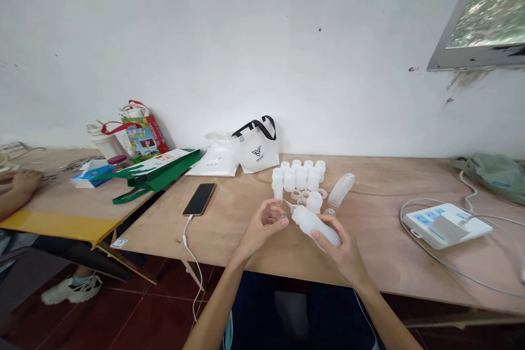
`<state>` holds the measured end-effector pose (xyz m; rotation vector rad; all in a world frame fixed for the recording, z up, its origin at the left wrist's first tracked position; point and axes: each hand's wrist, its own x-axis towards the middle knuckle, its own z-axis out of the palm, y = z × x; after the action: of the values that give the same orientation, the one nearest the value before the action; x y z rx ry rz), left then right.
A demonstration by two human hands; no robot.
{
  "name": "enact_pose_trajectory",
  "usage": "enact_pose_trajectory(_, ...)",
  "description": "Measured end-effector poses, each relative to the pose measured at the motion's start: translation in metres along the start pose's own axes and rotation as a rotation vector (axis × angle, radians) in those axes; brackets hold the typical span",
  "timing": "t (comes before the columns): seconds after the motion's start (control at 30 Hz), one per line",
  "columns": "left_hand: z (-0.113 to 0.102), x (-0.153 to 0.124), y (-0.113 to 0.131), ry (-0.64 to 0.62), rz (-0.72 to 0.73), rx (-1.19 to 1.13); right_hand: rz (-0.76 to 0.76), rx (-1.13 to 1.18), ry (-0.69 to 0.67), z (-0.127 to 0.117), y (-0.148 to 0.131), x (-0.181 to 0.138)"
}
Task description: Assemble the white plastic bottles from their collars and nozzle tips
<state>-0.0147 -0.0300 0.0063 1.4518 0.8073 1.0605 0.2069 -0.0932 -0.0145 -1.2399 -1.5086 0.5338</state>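
Phone (199,198) on worktop (389,251), 10 o'clock of the hands. Left hand (264,225) curled at the nozzle tip; cannot tell what it grips. Squeeze bottle (314,223) tilted over the near worktop edge, right hand (342,254) wrapped closed around its base. Small vials (299,175) at 12 o'clock.

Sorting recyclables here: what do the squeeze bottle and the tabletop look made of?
The squeeze bottle, in the right hand, looks like plastic, probably soft: milky white, translucent, matte. The tabletop appears to be bare plywood: pale brown, visible grain swirls, no gloss.
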Motion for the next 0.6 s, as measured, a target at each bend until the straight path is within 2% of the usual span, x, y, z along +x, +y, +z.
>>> enact_pose_trajectory(0.07, 0.0010, -0.0030, 0.0046, -0.048, 0.001, -0.012, -0.072, -0.066, -0.019, 0.0023, -0.0028, -0.0005)
enact_pose_trajectory(0.17, 0.0033, -0.0062, 0.0075, -0.032, -0.012, 0.059, -0.151, -0.116, -0.050, 0.0060, -0.0081, -0.0010)
enact_pose_trajectory(0.27, 0.0024, -0.0072, 0.0087, -0.048, -0.017, 0.086, -0.122, -0.098, -0.098, 0.0049, -0.0106, -0.0002)
enact_pose_trajectory(0.4, -0.0010, -0.0081, 0.0114, -0.106, 0.049, 0.062, -0.048, -0.072, -0.128, 0.0015, -0.0097, 0.0014)
enact_pose_trajectory(0.6, -0.0007, -0.0065, 0.0076, -0.067, -0.005, 0.090, -0.135, -0.163, -0.080, 0.0045, -0.0080, 0.0003)
